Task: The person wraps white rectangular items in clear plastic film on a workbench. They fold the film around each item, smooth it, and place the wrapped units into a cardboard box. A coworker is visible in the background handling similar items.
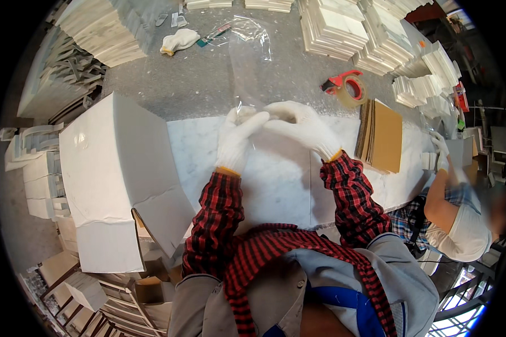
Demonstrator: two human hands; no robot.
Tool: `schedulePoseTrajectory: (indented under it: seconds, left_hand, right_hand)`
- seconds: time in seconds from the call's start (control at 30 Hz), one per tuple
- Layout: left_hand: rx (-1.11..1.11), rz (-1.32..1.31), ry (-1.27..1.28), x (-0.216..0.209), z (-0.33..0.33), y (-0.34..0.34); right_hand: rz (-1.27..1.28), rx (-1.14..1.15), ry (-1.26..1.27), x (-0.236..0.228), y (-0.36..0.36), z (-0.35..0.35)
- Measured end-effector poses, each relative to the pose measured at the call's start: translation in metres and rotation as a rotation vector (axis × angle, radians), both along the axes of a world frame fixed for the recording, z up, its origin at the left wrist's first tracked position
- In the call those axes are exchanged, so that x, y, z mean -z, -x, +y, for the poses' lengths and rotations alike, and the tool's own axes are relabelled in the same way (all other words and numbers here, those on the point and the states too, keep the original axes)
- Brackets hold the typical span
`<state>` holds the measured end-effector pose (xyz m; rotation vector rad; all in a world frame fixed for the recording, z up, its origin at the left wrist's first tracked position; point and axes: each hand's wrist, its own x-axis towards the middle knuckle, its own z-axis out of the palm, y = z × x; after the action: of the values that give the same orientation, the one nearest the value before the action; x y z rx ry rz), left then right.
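Both my hands wear white knit gloves and meet over the pale marble-patterned surface (270, 185). Between the fingers of my left hand (234, 135) is the near end of a clear plastic bag (246, 76), which stretches away from me across the grey tabletop. My right hand (302, 124) has its fingertips pinched together at the same end, touching the left fingers. The bag's clear film makes its exact edges hard to see. A red tape dispenser (347, 88) with a roll of tape lies beyond my right hand, near a stack of brown cardboard pieces (387, 136).
An open white cardboard box (115, 163) stands to my left. Stacks of white marble tiles (333, 28) line the far side, with another stack (98, 28) at far left. A crumpled white glove (180, 41) lies beyond. At right, a co-worker (452, 219) works at the same table.
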<state>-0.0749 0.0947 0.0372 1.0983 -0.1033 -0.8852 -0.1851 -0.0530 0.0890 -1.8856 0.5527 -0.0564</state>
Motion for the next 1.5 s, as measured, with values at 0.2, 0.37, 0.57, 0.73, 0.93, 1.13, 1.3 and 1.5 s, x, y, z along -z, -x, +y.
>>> schedulePoseTrajectory:
  seconds: [0.2, 0.37, 0.57, 0.73, 0.93, 1.13, 1.3, 1.5]
  left_hand:
    - [-0.040, 0.110, -0.256, -0.025, -0.012, -0.007]
    - [-0.657, 0.148, 0.077, 0.024, -0.009, -0.074]
    - [-0.646, 0.131, 0.414, 0.020, -0.090, -0.084]
    - [-0.418, -0.547, 0.122, 0.058, -0.191, -0.134]
    - [-0.769, -0.308, 0.138, -0.040, -0.275, -0.228]
    - [0.023, -1.104, -0.649, -0.017, -0.244, -0.262]
    - [0.006, -1.120, -0.814, -0.022, -0.170, -0.231]
    - [-0.433, -0.599, -0.373, -0.061, -0.050, -0.086]
  right_hand:
    - [0.025, 0.163, -0.125, 0.006, -0.010, -0.022]
    - [-0.692, 0.920, -0.382, 0.006, 0.026, -0.116]
    - [-0.723, 0.576, -0.191, -0.064, 0.035, -0.071]
    - [-0.251, -0.483, -0.075, 0.001, 0.097, -0.020]
    - [0.193, -0.475, -0.092, 0.025, 0.182, 0.028]
    - [0.125, -0.219, -0.475, 0.026, 0.193, 0.009]
    - [0.103, -0.269, -0.424, 0.027, 0.184, 0.002]
    - [0.047, -0.181, -0.425, 0.021, 0.195, 0.008]
